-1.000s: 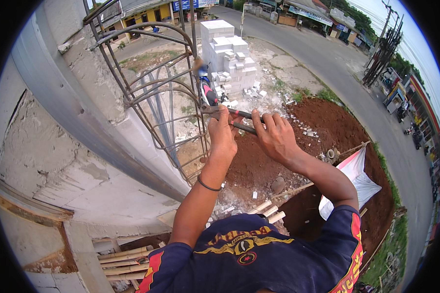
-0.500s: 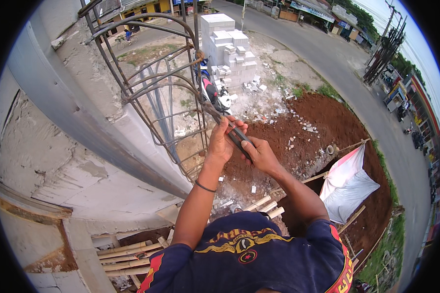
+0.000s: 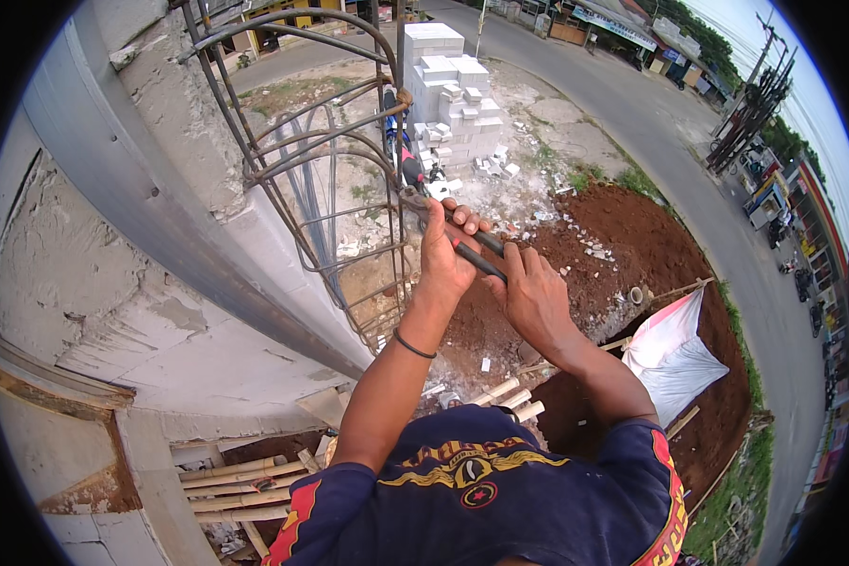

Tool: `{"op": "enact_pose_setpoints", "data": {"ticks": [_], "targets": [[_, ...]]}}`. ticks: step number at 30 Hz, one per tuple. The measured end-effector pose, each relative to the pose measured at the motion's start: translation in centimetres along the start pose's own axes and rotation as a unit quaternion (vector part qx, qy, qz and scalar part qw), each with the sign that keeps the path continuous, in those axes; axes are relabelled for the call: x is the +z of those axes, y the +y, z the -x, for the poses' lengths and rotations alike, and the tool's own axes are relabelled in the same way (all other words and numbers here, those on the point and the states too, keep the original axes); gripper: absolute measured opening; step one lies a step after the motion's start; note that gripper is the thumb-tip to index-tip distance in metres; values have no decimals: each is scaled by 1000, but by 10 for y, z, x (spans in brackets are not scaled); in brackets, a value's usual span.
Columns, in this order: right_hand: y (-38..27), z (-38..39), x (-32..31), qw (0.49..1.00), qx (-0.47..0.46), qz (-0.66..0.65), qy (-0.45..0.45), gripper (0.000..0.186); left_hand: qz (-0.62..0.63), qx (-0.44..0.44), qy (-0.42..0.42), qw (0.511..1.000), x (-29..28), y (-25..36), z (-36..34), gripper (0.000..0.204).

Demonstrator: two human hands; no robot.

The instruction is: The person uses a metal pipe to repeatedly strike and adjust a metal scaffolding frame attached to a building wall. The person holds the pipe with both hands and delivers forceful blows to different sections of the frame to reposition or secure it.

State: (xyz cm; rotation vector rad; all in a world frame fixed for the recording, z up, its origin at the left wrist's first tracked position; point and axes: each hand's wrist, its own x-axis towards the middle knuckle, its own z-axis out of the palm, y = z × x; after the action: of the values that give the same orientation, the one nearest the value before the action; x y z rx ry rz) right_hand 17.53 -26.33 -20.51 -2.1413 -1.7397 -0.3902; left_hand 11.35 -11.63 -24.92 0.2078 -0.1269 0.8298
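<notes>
A pair of pincers (image 3: 482, 265) with dark handles and red marks sits between my two hands in front of me. My left hand (image 3: 448, 259) is wrapped round the handles close to the jaws. My right hand (image 3: 541, 294) is closed at the handle ends, which stand slightly apart. The jaws touch or nearly touch a bar of the rusty rebar cage (image 3: 404, 98), where a curved stirrup meets an upright bar. Whether they bite on wire there is too small to tell.
A curved metal channel (image 3: 165, 203) runs along the block wall on the left. Bamboo poles (image 3: 241, 492) lie below at lower left. Far down are stacked white blocks (image 3: 433, 47), a motorbike, red soil (image 3: 623, 222) and a pale sheet (image 3: 679, 354), with a road beyond.
The pincers' handles have spread apart from nearly together. My right hand has shifted right and its fingers have loosened somewhat. The view has moved slightly.
</notes>
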Motion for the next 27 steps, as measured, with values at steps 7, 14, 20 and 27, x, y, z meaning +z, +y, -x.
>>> {"op": "enact_pose_setpoints", "data": {"ticks": [7,14,20,27], "targets": [[39,-21,-4,708,276,-592,-266,61,-7,-7,8,1000,-2,-6,5,40],[-7,12,-18,987,-59,99,114,64,27,-8,-57,998,-12,-11,-9,35],[14,7,5,996,-50,8,76,51,3,-5,-35,999,-8,-10,1,43],[48,-4,22,468,401,-745,-255,64,-46,-3,-12,999,-6,-8,9,49]]}}
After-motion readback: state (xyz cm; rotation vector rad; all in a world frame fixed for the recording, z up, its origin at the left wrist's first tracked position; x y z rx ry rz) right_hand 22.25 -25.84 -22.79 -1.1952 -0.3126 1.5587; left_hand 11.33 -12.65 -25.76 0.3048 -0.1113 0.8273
